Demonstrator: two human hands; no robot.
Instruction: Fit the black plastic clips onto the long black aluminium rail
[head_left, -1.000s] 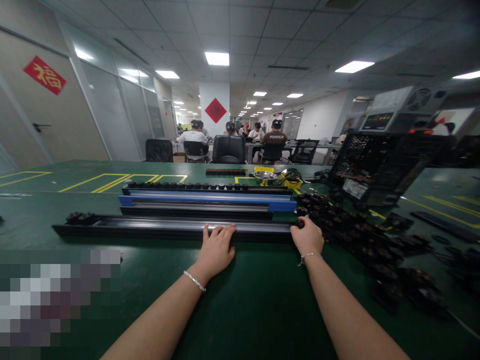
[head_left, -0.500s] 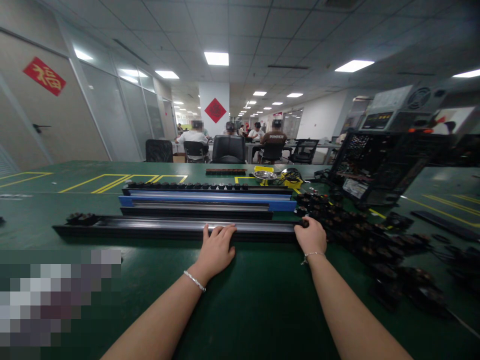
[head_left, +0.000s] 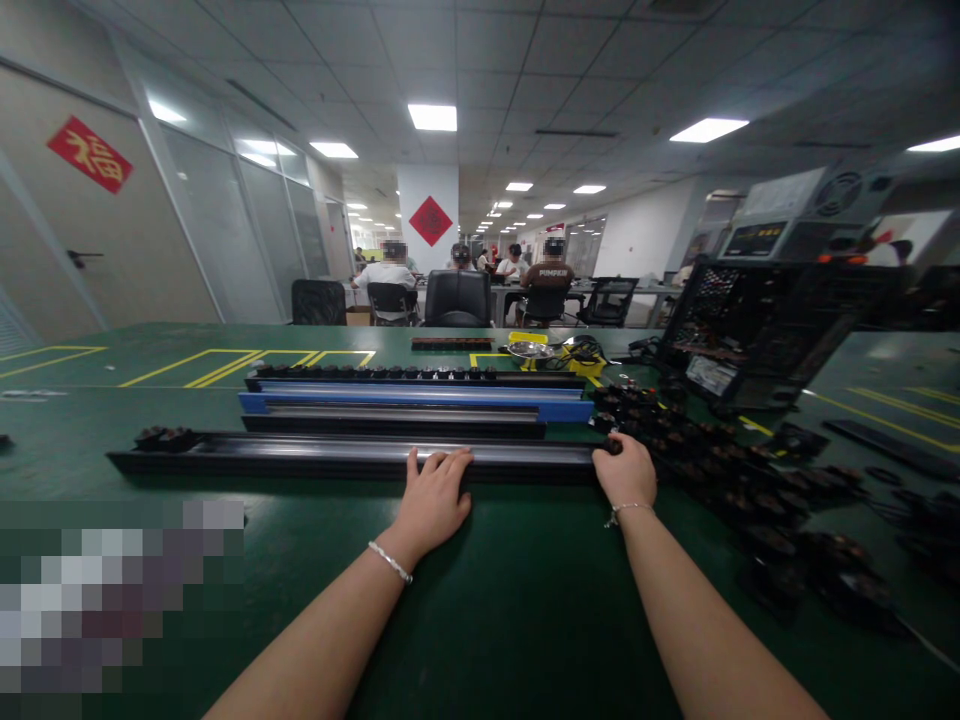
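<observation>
Fingers [head_left: 451,463] of the left hand [head_left: 436,502] rest, spread, on the black rail [head_left: 300,458]; at its right end, the right hand [head_left: 628,475] apparently pinches a black part [head_left: 614,446].

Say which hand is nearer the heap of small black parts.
Right. The right hand is beside the heap of small black parts, at the right end of the nearest long black rail; the left hand is on it, farther left.
</observation>
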